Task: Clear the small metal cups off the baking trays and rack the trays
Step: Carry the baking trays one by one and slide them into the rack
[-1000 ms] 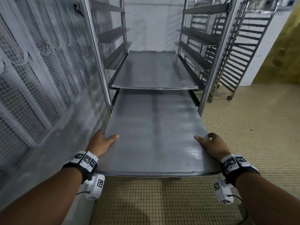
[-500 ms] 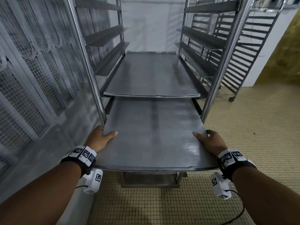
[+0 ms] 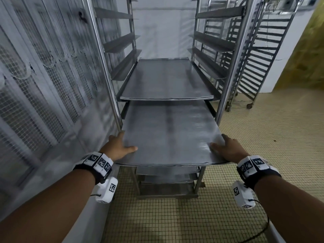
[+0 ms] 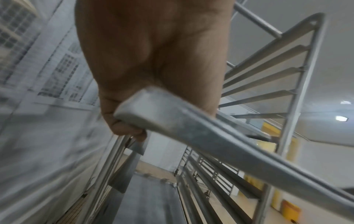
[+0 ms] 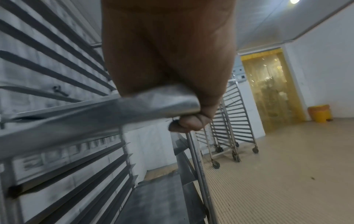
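An empty grey baking tray [image 3: 168, 132] lies partway inside the steel rack [image 3: 233, 71], its near end sticking out toward me. My left hand [image 3: 119, 146] grips the tray's near left corner [image 4: 145, 106], thumb on top and fingers curled beneath. My right hand [image 3: 226, 149] grips the near right corner [image 5: 172, 103] the same way. A second tray [image 3: 166, 79] sits fully racked one level higher. More trays [image 3: 166, 176] rest on the low levels. No metal cups are in view.
A mesh-panelled wall [image 3: 43, 76] runs close along the left. Empty wheeled racks [image 3: 263, 50] stand to the right on the tiled floor [image 3: 271, 137]. A yellow strip curtain [image 5: 268, 91] and a yellow bin [image 5: 320, 112] are far right.
Both hands have pushed the tray further into the rack; less of it sticks out now. The low trays and rack base have come into view.
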Motion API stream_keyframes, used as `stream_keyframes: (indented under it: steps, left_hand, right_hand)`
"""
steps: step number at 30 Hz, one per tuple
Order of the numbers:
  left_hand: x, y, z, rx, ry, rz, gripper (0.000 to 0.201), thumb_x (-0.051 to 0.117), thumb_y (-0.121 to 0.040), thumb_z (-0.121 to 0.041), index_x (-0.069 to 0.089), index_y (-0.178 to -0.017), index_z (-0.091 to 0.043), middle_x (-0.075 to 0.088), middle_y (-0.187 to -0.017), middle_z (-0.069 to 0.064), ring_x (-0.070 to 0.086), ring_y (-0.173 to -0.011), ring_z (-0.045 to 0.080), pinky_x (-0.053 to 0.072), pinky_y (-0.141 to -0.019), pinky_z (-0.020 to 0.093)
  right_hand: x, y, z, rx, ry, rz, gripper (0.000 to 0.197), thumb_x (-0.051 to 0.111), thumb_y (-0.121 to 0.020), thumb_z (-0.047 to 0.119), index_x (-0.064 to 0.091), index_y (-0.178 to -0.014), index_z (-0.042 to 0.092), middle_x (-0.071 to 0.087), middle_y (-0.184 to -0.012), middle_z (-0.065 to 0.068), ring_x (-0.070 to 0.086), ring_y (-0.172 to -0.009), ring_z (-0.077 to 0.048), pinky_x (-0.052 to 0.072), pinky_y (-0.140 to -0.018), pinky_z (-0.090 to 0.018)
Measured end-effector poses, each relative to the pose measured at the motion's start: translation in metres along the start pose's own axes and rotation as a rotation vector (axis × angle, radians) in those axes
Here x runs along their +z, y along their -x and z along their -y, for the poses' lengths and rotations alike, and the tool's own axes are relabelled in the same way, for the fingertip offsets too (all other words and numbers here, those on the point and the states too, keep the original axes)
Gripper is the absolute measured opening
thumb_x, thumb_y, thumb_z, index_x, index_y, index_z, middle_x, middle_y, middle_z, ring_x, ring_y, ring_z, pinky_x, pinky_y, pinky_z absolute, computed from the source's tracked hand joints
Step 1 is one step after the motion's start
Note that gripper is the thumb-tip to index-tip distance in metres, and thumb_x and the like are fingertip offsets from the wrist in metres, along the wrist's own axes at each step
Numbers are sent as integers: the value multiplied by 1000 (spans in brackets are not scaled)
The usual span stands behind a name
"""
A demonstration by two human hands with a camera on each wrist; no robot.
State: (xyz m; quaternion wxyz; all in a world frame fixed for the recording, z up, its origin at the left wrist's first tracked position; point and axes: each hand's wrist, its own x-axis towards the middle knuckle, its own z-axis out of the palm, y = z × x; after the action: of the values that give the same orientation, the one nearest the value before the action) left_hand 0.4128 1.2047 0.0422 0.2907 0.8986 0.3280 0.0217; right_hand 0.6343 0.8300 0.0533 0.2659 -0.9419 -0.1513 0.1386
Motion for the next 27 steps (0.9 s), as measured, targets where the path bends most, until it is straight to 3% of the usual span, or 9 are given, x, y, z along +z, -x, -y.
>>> stream_keyframes:
  steps: [2,4,7,10,12,14,16,20,27]
  left_hand:
    - [0,25,-17,10,-83,67,122,69,-64,-81,12,-160,-31,-1,-166,13,20,-151,34,28,-120,44]
    - [1,47,-27,40,-216,147,133,58,-52,-96,12,-160,-34,-7,-167,8,13,-153,35,23,-121,48]
    - [11,67,-28,153,-396,125,124,43,-51,-104,29,-154,-36,19,-164,6,21,-148,38,29,-116,55]
    - [26,81,-35,282,-427,4,101,38,-68,-94,44,-148,-34,34,-159,1,25,-148,27,22,-116,54]
    - [39,85,-41,366,-420,-38,82,40,-81,-85,50,-144,-34,41,-156,-1,30,-146,23,19,-117,52]
    - [54,89,-46,463,-420,-99,58,42,-95,-67,56,-139,-33,48,-150,-2,37,-141,22,22,-115,48]
    - [68,93,-50,527,-377,-158,43,46,-100,-52,62,-134,-31,56,-144,0,44,-136,25,27,-111,45]
    - [86,95,-49,588,-339,-290,41,45,-95,-51,76,-111,-29,72,-119,1,62,-115,29,43,-96,46]
    - [91,78,-48,560,-346,-357,42,41,-97,-51,75,-111,-30,71,-120,-4,61,-117,25,40,-97,47]
  right_hand:
    - [5,17,5,-14,38,-15,107,50,-64,89,37,-148,25,42,-146,-19,47,-128,-40,42,-102,-47]
    - [17,30,8,-84,182,-1,110,34,-52,104,48,-137,36,44,-142,-14,44,-127,-38,42,-100,-51]
    - [31,57,14,-171,371,-80,97,22,-59,105,51,-122,38,47,-138,-9,38,-130,-36,36,-105,-57]
    - [48,79,22,-303,442,-166,93,17,-75,95,47,-135,31,41,-148,-4,26,-144,-32,12,-115,-62]
    - [64,87,28,-423,446,-140,75,19,-87,81,44,-139,32,37,-153,0,22,-147,-26,4,-118,-59]
    - [78,93,34,-504,438,-139,55,25,-96,66,44,-138,35,38,-153,3,25,-147,-21,5,-118,-56]
    - [88,97,37,-550,428,-172,50,22,-98,59,47,-135,37,43,-150,5,30,-145,-19,8,-118,-55]
    - [95,96,34,-543,409,-231,61,13,-93,62,54,-132,40,50,-146,8,36,-142,-19,8,-116,-61]
    - [99,83,41,-464,371,-230,56,17,-96,64,49,-137,44,42,-153,12,27,-147,-18,1,-117,-59]
